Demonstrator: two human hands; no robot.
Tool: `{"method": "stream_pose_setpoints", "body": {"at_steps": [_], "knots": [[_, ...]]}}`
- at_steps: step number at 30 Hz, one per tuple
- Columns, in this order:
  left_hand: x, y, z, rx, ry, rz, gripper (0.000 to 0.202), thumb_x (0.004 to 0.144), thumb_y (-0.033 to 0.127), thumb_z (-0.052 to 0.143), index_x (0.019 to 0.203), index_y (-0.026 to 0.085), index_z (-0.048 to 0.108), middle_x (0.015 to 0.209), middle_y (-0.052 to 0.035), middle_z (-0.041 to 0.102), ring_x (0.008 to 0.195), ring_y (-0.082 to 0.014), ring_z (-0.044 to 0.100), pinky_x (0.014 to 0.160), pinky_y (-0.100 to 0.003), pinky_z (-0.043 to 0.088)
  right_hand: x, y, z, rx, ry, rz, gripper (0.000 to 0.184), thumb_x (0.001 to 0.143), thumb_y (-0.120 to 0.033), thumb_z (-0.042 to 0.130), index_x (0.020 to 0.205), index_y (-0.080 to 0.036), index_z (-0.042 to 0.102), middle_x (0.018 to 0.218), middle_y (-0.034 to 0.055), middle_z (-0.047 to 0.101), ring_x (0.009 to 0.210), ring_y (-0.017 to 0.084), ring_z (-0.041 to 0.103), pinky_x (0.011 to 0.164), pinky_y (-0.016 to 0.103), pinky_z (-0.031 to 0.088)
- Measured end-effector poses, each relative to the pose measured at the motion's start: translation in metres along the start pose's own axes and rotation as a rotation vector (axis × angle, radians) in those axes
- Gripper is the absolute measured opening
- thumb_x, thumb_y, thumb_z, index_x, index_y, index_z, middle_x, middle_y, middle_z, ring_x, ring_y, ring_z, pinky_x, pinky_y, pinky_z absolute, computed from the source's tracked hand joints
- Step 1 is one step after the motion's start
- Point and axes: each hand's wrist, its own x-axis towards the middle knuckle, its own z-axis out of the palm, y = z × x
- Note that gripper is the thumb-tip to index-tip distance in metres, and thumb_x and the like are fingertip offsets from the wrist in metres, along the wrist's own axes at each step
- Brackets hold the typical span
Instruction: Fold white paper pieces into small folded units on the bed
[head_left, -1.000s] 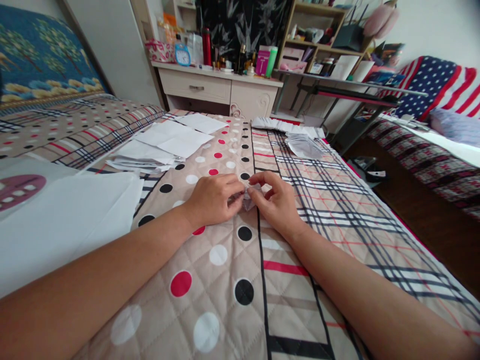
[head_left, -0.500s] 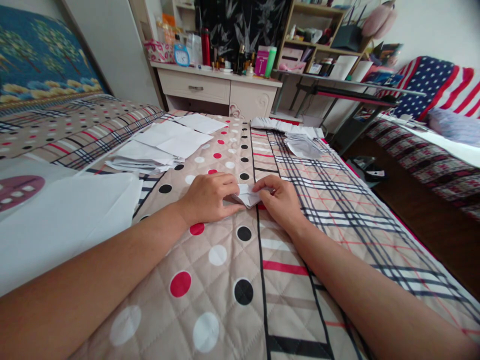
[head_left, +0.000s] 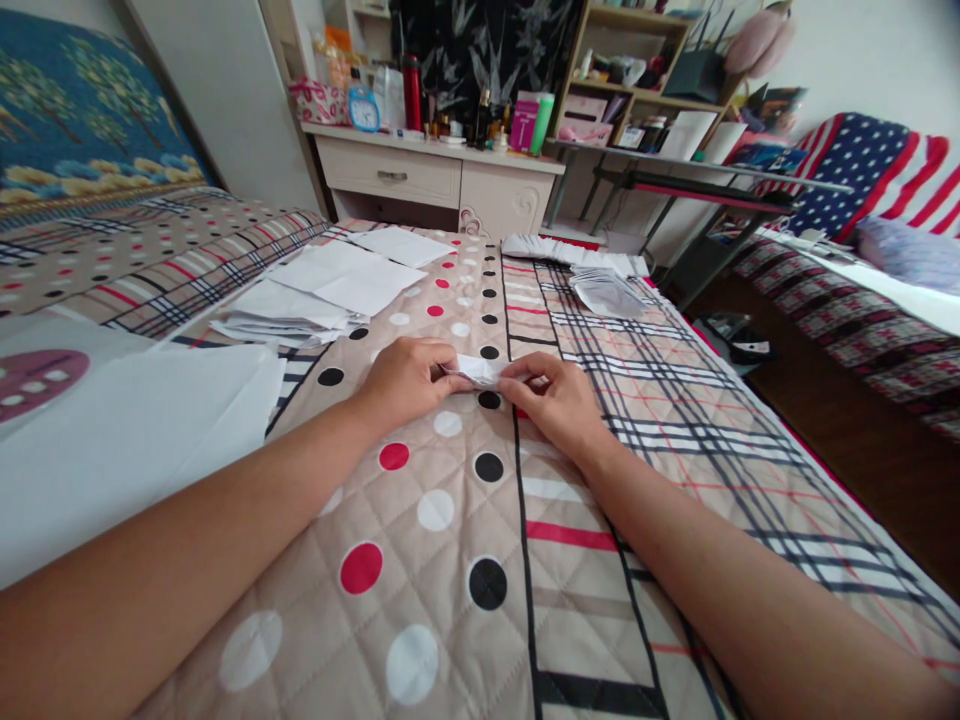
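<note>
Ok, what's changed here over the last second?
The left hand has shifted left, away from the right hand, so more of the folded white paper shows between them. Both still hold it. The white paper sheets and blue alarm clock stayed put.

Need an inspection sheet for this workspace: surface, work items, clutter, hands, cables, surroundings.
Surface: quilted bedspread, dotted and plaid, slightly creased.
Work items: small folded white paper between the hands; loose white sheets ahead on the left; stacked white pieces ahead on the right.
Clutter: bottles and a blue clock on the dresser.
Hands: left hand and right hand pinch opposite ends of the folded paper.
Cables: nothing seen near the hands; background too small to tell.
Surroundings: shelf unit, flag-patterned cloth.
</note>
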Motion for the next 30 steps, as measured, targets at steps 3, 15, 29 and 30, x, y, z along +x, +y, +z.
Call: {"method": "stream_pose_setpoints", "body": {"at_steps": [3, 15, 29, 30], "knots": [[0.0, 0.002, -0.002, 0.06, -0.035, 0.045, 0.021, 0.071, 0.034, 0.078, 0.067, 0.018, 0.064, 0.074, -0.001, 0.067, 0.069, -0.0161, 0.06, 0.061, -0.027, 0.042, -0.001, 0.0, 0.0, -0.047, -0.036, -0.1, 0.017, 0.068, -0.031, 0.077, 0.082, -0.021, 0.073, 0.09, 0.0022, 0.071, 0.076, 0.018, 0.064, 0.067, 0.03, 0.046], [0.002, 0.035, -0.013, 0.402, 0.027, 0.194, 0.042, 0.078, 0.029, 0.067, 0.118, 0.021, 0.063, 0.112, -0.01, 0.069, 0.108, -0.0317, 0.057, 0.101, -0.054, 0.034, -0.008, -0.002, 0.003, -0.291, 0.1, -0.377, 0.017, 0.069, -0.005, 0.06, 0.07, -0.021, 0.065, 0.097, 0.0018, 0.074, 0.089, 0.019, 0.068, 0.07, 0.027, 0.046], [0.0, 0.03, -0.008, 0.375, -0.107, 0.198, 0.016, 0.081, 0.018, 0.065, 0.087, 0.028, 0.077, 0.117, -0.0024, 0.068, 0.115, -0.0313, 0.053, 0.102, -0.057, 0.03, -0.008, -0.007, 0.002, -0.38, -0.007, -0.358, 0.01, 0.082, -0.028, 0.067, 0.088, -0.021, 0.072, 0.103, 0.0038, 0.07, 0.092, 0.021, 0.064, 0.071, 0.029, 0.044], [0.0, 0.028, -0.008, 0.348, -0.123, 0.18, 0.015, 0.081, 0.021, 0.066, 0.088, 0.028, 0.077, 0.115, -0.0019, 0.069, 0.112, -0.0304, 0.055, 0.099, -0.055, 0.033, -0.007, -0.006, 0.002, -0.345, -0.012, -0.362, 0.01, 0.083, -0.028, 0.066, 0.088, -0.022, 0.072, 0.106, 0.0037, 0.07, 0.095, 0.021, 0.063, 0.074, 0.029, 0.045]]}}
